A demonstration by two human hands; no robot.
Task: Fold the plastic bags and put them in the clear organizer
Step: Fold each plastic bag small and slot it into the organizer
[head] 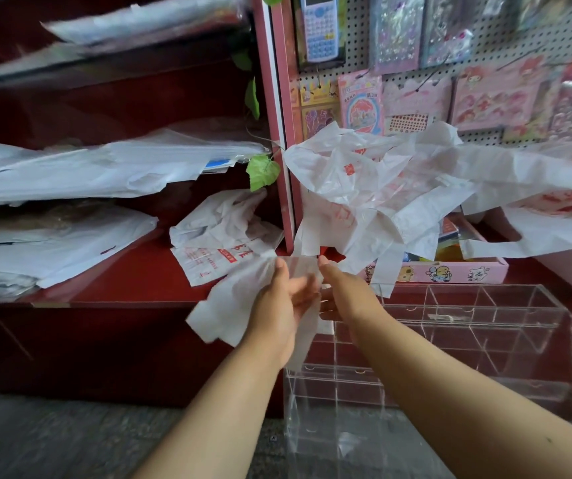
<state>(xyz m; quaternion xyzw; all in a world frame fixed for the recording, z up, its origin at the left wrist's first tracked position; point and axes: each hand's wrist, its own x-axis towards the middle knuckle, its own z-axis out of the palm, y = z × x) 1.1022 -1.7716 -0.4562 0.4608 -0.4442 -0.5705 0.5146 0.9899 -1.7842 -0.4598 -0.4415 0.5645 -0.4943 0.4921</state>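
Now | left hand (277, 299) and right hand (343, 292) both grip plastic bag (229, 305) | clear organizer (485, 326) below

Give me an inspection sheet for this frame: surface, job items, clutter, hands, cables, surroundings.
Surface: dark red shelf, bags lying on it.
Job's things: white plastic bag held in both hands; clear organizer below right, compartments look empty.
Clutter: loose bags draped above organizer; crumpled bags on shelf.
Grippers: left hand and right hand grip the bag.
Cables: nothing seen.
Surroundings: pegboard with sticker packs, calculator.
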